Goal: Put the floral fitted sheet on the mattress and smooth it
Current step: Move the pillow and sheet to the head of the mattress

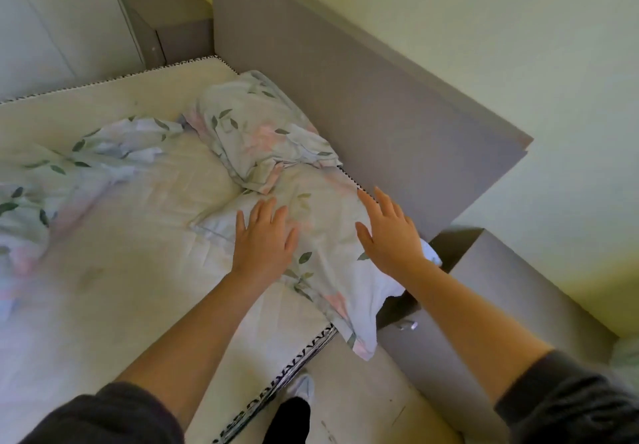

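The floral fitted sheet [262,132], pale with green leaves and pink blooms, lies crumpled on the cream mattress [114,271]. One bunch sits near the headboard, another at the left, and a corner hangs over the mattress's near right corner. My left hand [264,236] lies flat on the sheet with fingers spread. My right hand [390,232] hovers or rests just right of it, fingers straight and spread, over the sheet's edge beside the headboard. Neither hand grips any cloth.
A grey headboard [363,98] runs along the right of the mattress. A grey nightstand [501,305] with a small handle stands at the near right; another grey cabinet [173,22] stands at the far corner. My foot [304,385] is on the floor by the bed.
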### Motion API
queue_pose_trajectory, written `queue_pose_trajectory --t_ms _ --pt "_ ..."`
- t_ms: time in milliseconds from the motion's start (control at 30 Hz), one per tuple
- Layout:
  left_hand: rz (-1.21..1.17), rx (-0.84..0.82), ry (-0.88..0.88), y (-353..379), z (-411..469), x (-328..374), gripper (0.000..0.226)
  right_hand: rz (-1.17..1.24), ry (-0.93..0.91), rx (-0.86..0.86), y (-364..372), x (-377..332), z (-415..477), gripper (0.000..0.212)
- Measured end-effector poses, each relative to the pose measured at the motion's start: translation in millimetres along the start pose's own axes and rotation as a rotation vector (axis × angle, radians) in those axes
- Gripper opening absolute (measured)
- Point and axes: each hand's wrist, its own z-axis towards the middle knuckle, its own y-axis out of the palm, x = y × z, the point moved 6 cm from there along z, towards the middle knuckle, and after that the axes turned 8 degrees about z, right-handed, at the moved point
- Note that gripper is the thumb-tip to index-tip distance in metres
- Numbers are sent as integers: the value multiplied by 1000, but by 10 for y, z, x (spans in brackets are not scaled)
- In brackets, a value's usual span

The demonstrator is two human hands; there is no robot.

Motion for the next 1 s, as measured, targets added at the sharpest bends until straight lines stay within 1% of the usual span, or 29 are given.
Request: queue_pose_trajectory --t_ms 167,333,400,467,567,600,667,700,767,800,833,867,900,933,967,1000 --pt "1 -189 -101 760 912 90 46 -2 -29 -179 568 597 968 56" --pt "27 -304 -240 1512 1444 22 51 20 -28 -324 1173 1045 1668 59" --pt "-9 -354 -355 1881 1629 -28 53 62 -14 -406 1524 1231 1984 65" --pt "-106 -398 -500 2193 1651 -104 59 115 15 -481 1823 1379 2198 72" --pt "-414 -524 -846 2772 1626 -208 81 187 89 -652 2386 1666 2494 86" --pt "-527 -541 -940 2918 1636 -200 83 205 112 -702 2553 1758 2569 91" --pt "-684 -491 -1064 3158 1659 -189 66 218 154 -774 2823 1947 2695 104" --pt "-766 -466 -1165 3297 1643 -167 67 234 192 -797 2948 2062 2759 110" --pt "-1074 -508 -1395 3533 1499 18 89 317 321 -802 3086 2265 2820 121" --pt "-1198 -501 -1455 3645 1458 126 93 380 373 -802 3143 2341 2847 124" --pt "-1261 -461 -1474 3692 1456 210 87 452 394 -801 3166 2367 2851 122" --pt "-1283 -374 -1467 3704 1497 249 70 522 385 -786 3158 2349 2864 115" --pt "-1256 -270 -1448 3633 1533 274 49 582 360 -747 3106 2312 2879 105" --pt "-1205 -169 -1429 3495 1575 293 34 628 327 -693 3018 2254 2889 93" --pt "-1161 -74 -1421 3312 1582 307 28 664 289 -642 2895 2172 2888 82" --pt "-1132 15 -1422 3119 1581 308 29 689 248 -596 2743 2075 2885 74"
